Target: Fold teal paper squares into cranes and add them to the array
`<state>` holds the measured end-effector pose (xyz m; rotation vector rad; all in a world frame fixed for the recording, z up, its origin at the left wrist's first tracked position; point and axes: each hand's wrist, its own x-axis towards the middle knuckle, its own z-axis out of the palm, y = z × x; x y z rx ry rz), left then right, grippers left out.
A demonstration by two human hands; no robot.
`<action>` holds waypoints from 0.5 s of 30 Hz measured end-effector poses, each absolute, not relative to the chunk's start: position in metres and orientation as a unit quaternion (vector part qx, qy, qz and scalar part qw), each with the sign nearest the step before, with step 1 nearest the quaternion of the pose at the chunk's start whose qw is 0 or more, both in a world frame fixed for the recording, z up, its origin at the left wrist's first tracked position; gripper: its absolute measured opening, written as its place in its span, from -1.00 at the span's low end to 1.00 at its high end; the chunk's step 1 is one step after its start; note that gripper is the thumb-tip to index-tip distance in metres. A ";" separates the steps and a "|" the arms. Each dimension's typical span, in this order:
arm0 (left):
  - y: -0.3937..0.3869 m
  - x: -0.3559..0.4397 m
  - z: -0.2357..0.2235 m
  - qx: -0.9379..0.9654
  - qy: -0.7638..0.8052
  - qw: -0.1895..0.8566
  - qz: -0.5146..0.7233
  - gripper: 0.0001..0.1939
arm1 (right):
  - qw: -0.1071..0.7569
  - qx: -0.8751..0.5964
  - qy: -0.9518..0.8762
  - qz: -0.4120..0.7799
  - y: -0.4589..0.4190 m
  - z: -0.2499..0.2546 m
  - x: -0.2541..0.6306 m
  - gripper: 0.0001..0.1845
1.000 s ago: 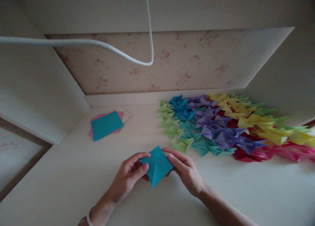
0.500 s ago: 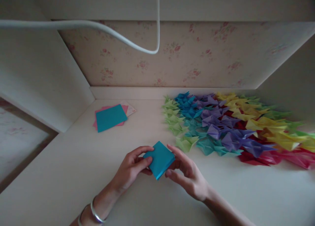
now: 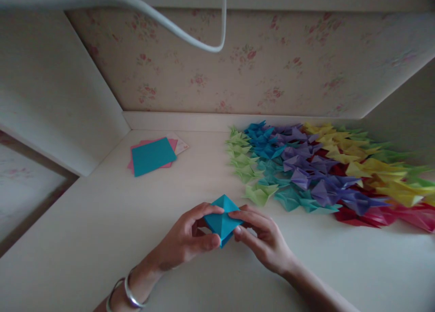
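Between my hands is a folded blue origami paper (image 3: pixel 222 223), diamond-shaped, with a crease down its middle and layers parting at the lower tip. My left hand (image 3: pixel 192 232) grips its left side, index finger on the top face and thumb by the lower edge. On the other side, my right hand (image 3: pixel 261 237) has its index fingertip on the paper's face and its thumb at the lower right edge. Fingers underneath are partly hidden. Two silver bangles (image 3: pixel 131 294) circle my left wrist.
Back left on the white table (image 3: pixel 102 221) lies a stack of paper sheets (image 3: pixel 152 157), teal on top of pink. Rows of folded paper cranes (image 3: pixel 299 160) in several colours spread over the right. A white cable (image 3: pixel 170 26) hangs in front of the flowered wall (image 3: pixel 204 80).
The flat blue diamond now shows a raised middle crease. Both index fingers have moved onto its face, and my right hand has closed in on it. The view has shifted slightly.
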<state>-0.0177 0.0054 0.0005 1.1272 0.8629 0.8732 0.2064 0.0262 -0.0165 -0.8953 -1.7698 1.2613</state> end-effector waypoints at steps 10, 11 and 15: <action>0.005 -0.019 -0.009 0.577 0.355 0.628 0.383 -0.58 | 0.411 -0.315 -0.695 0.500 0.027 -0.018 0.205 -0.77; 0.005 -0.018 -0.010 0.574 0.354 0.631 0.385 -0.59 | 0.412 -0.315 -0.699 0.493 0.027 -0.017 0.204 -0.78; 0.003 -0.017 -0.011 0.568 0.357 0.628 0.395 -0.62 | 0.404 -0.315 -0.708 0.486 0.027 -0.015 0.202 -0.81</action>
